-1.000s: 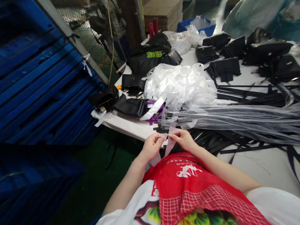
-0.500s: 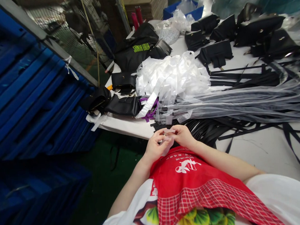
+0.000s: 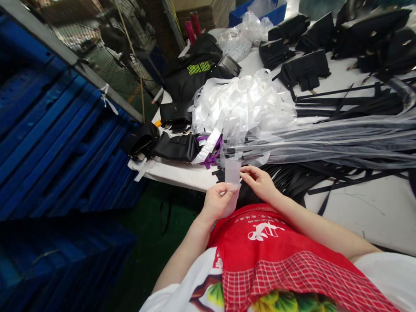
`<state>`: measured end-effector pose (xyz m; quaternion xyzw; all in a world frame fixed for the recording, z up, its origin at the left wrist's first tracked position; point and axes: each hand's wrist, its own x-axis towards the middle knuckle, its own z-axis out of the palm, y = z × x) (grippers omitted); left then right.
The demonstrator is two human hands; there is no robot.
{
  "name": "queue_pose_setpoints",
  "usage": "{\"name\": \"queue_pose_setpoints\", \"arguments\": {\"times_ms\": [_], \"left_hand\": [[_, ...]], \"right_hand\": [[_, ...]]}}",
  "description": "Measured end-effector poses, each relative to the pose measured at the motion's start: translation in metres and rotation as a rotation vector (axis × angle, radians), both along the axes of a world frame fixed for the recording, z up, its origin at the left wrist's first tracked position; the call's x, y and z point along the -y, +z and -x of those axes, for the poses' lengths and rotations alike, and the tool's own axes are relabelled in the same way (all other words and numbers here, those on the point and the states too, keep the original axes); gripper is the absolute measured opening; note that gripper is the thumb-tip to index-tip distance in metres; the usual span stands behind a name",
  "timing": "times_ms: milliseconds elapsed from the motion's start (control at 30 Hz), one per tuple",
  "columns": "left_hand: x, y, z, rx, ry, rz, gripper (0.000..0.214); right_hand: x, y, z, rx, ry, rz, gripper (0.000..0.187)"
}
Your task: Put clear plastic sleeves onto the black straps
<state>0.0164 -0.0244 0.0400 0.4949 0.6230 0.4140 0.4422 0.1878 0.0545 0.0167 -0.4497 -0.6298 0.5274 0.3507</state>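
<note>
My left hand (image 3: 217, 202) and my right hand (image 3: 259, 182) are together at the near edge of the white table (image 3: 362, 209), above my red apron. Both pinch a narrow clear plastic sleeve (image 3: 232, 172). The sleeve stands up between the two hands, my left fingers closed on its lower part and my right fingertips on its right edge. Just beyond lie long black straps (image 3: 298, 179), some inside clear sleeves, and a heap of crumpled clear plastic sleeves (image 3: 240, 104).
Black bags (image 3: 306, 69) lie across the back of the table, more at its left corner (image 3: 175, 146). Purple ribbon (image 3: 211, 153) lies by the heap. Stacked blue pallets (image 3: 48, 135) fill the left side. A fan (image 3: 116, 45) and cardboard stacks stand behind.
The hands, pressed close together half a second ago, have drawn slightly apart. The clear sleeve now stands upright between them; my right hand has shifted right and up.
</note>
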Motion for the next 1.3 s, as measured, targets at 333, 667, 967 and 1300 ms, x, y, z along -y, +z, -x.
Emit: {"name": "queue_pose_setpoints", "arguments": {"times_ms": [333,667,967,1300], "left_hand": [[-0.001,0.001,0.001,0.078,0.002,-0.062,0.039],[-0.004,0.009,0.021,-0.034,-0.015,-0.194,0.042],[-0.023,0.015,0.026,0.125,0.2,-0.188,0.028],[-0.024,0.033,0.022,0.074,0.213,-0.106,0.047]], "right_hand": [[0.01,0.006,0.01,0.027,0.147,-0.081,0.029],[0.003,0.014,0.009,-0.217,0.469,0.525,0.037],[0.018,0.005,0.017,-0.097,0.622,0.285,0.03],[0.007,0.011,0.011,-0.099,0.565,0.037,0.022]]}}
